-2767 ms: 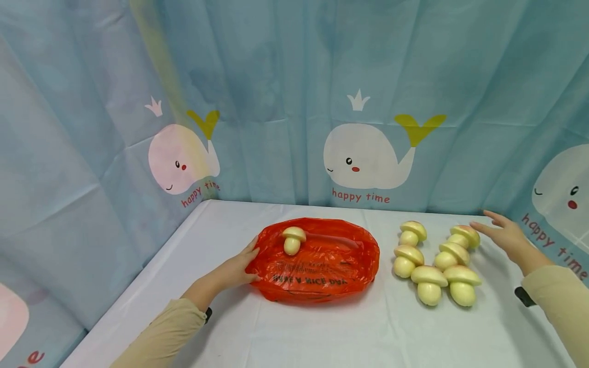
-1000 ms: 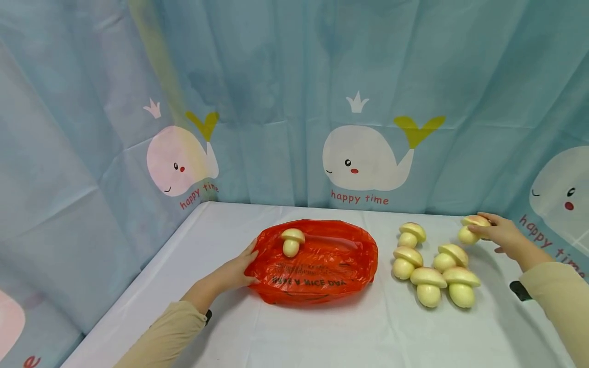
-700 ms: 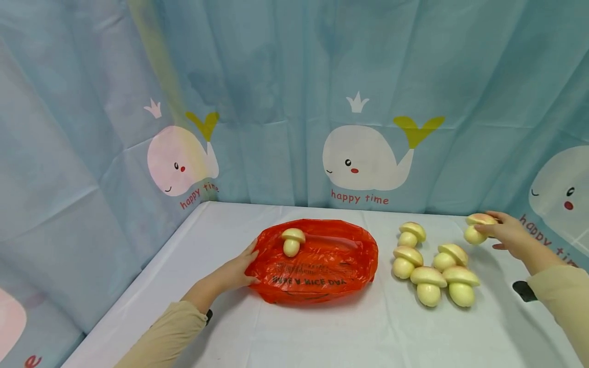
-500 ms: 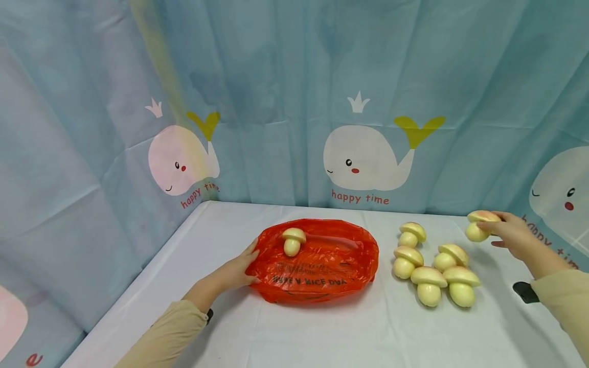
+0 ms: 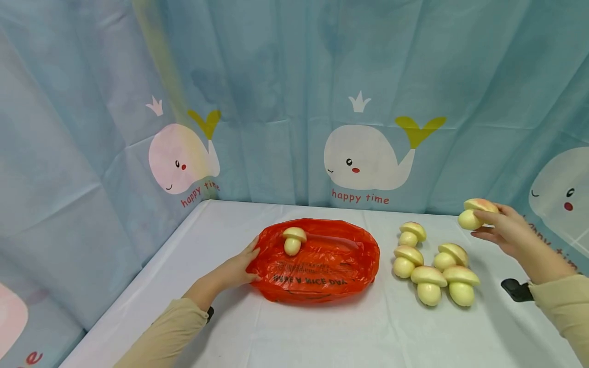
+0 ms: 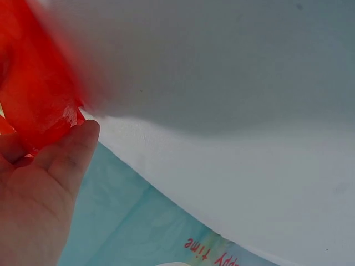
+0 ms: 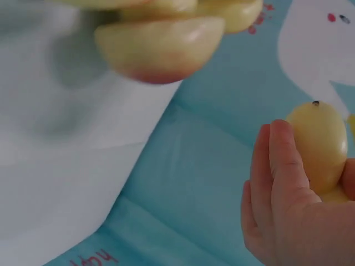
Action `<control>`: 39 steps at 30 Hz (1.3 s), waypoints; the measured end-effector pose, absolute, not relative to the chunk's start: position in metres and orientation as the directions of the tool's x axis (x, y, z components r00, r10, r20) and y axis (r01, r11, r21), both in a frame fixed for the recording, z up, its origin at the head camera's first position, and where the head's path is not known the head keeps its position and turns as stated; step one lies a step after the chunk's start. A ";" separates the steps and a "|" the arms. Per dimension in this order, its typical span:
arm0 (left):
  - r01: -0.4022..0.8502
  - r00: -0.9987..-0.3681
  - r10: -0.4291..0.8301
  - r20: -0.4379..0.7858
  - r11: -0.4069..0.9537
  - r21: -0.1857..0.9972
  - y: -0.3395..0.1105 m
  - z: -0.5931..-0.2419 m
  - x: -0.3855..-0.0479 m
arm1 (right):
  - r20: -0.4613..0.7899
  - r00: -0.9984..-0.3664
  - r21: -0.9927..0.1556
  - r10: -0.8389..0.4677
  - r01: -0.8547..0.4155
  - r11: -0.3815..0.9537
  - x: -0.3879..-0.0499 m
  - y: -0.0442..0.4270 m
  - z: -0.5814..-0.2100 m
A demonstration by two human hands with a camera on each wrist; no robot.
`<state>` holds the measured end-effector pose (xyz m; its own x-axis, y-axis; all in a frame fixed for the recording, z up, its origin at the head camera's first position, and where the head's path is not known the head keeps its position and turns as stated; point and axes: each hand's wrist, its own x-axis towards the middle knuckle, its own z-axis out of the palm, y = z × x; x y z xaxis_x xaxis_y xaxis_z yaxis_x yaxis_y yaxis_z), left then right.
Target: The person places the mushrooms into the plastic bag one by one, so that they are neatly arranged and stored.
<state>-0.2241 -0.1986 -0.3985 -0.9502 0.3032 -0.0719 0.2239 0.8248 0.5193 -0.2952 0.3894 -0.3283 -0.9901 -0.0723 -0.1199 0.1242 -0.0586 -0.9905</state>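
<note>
A pale yellow toy mushroom (image 5: 470, 220) with a pinkish cap is held up above the table between the thumb and fingers of my right hand (image 5: 508, 230). In the right wrist view, the rounded stem of this held mushroom (image 7: 319, 144) shows beside the straight fingers. My left hand (image 5: 232, 268) rests against the left side of a red plastic bag (image 5: 322, 286), fingers spread along its rim. One mushroom (image 5: 293, 241) lies on the bag toward its back left. The left wrist view shows the hand (image 6: 41, 199) touching the red plastic (image 6: 39, 100).
Several more mushrooms (image 5: 429, 286) stand in a loose curved cluster right of the bag. A white cloth covers the table (image 5: 322, 337). Blue curtains (image 5: 276, 102) printed with whales hang behind and at the sides.
My right hand has taken the rearmost right mushroom from the cluster, raised it and lately drawn it slightly left. The left hand and the bag stay as they were.
</note>
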 end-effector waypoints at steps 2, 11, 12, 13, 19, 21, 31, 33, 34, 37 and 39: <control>0.230 -0.949 0.308 -0.068 0.824 0.518 -0.199 -0.398 -0.224 | -0.110 -0.989 -0.982 -0.097 0.124 -0.144 -0.295 0.385 -0.327; 0.250 -0.947 0.318 -0.056 0.833 0.494 -0.199 -0.394 -0.224 | -0.077 -0.991 -0.986 -0.110 0.092 -0.138 -0.291 0.353 -0.312; 0.249 -0.947 0.316 -0.057 0.834 0.492 -0.199 -0.394 -0.224 | -0.082 -0.990 -0.985 -0.113 0.098 -0.139 -0.291 0.350 -0.311; 0.250 -0.947 0.317 -0.057 0.835 0.490 -0.198 -0.394 -0.223 | -0.089 -0.989 -0.985 -0.117 0.105 -0.140 -0.290 0.346 -0.310; 0.243 -0.948 0.313 -0.062 0.833 0.497 -0.199 -0.395 -0.224 | -0.128 -0.983 -0.976 -0.135 0.149 -0.160 -0.289 0.329 -0.305; 0.242 -0.948 0.312 -0.063 0.833 0.498 -0.199 -0.395 -0.224 | -0.135 -0.981 -0.973 -0.140 0.158 -0.168 -0.288 0.322 -0.303; 0.249 -0.946 0.318 -0.059 0.831 0.497 -0.200 -0.395 -0.223 | -0.149 -0.967 -0.973 -0.205 0.180 -0.147 -0.289 0.293 -0.297; 0.247 -0.946 0.317 -0.060 0.831 0.498 -0.200 -0.395 -0.223 | -0.149 -0.965 -0.971 -0.215 0.184 -0.152 -0.289 0.289 -0.296; 0.245 -0.947 0.315 -0.061 0.832 0.498 -0.200 -0.395 -0.222 | -0.149 -0.964 -0.970 -0.219 0.185 -0.154 -0.289 0.286 -0.295; 0.238 -0.949 0.308 -0.065 0.836 0.495 -0.200 -0.395 -0.222 | -0.151 -0.963 -0.969 -0.225 0.189 -0.160 -0.289 0.280 -0.293; 0.234 -0.950 0.305 -0.067 0.838 0.494 -0.199 -0.394 -0.221 | -0.152 -0.962 -0.968 -0.229 0.191 -0.161 -0.289 0.276 -0.291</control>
